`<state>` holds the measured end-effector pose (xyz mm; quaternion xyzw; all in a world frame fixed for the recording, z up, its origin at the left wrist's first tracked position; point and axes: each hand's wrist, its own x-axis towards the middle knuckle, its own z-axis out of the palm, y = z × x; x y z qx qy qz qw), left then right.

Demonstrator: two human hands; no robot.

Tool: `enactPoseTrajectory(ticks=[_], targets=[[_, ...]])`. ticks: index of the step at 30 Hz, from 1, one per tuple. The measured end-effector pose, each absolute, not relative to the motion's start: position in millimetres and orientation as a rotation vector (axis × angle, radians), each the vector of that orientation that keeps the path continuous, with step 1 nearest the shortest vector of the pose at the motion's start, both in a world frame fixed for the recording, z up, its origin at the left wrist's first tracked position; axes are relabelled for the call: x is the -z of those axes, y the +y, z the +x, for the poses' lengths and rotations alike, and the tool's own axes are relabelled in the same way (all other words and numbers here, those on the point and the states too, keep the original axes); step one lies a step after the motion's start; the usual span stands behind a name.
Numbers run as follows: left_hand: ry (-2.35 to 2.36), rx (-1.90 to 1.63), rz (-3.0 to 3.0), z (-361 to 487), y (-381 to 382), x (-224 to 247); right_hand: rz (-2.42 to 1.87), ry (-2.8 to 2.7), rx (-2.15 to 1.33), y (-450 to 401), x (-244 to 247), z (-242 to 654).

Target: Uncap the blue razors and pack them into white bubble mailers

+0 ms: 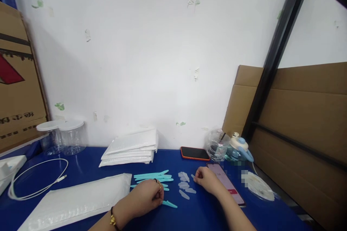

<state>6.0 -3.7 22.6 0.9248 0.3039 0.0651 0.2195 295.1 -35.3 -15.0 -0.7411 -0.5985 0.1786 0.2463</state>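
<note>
My left hand (pixel 148 196) is closed in a pinch on a slim turquoise eyebrow razor (pixel 170 204), whose end sticks out to the right of the fingers. Just beyond that hand lies a loose pile of similar turquoise razors (pixel 154 176), partly hidden by it. My right hand (pixel 208 179) pinches a small translucent plastic cover (pixel 193 177) by its edge. Between the two hands, several more translucent covers (pixel 184 185) lie scattered on the blue table. The two held pieces are apart.
A white padded mailer (pixel 81 196) lies at left, with a stack of mailers (pixel 130 144) behind. Beside my right forearm is a lit phone (pixel 223 180); another phone (pixel 195 153) lies at the wall. Lidded clear jars (pixel 72 139), a white cable (pixel 38 197) and a teapot-like container (pixel 238 148) stand around.
</note>
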Motion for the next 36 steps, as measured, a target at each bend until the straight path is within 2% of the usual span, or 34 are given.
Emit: enactPoseTrajectory(ticks=[6, 13, 18, 27, 36], targets=[[1.04, -0.221, 2.483, -15.5, -25.5, -11.9, -2.097, -1.576, -0.704, -79.5, 12.9, 303.3], [1.227, -0.482, 2.36, -38.6, -68.1, 14.7, -1.702, -1.824, -0.491, -135.9, 13.5, 234.3], [1.201, -0.572, 2.325, -38.2, -80.7, 14.9, -1.634, -1.813, -0.475, -135.5, 14.0, 194.1], [1.116, -0.67, 2.376, -39.3, -86.1, 14.5, -1.57, -1.863, -0.411, -140.3, 20.3, 185.7], [1.079, -0.544, 2.427, -24.4, -81.7, 16.1, -1.514, -1.914, -0.431, -133.0, 24.7, 179.5]])
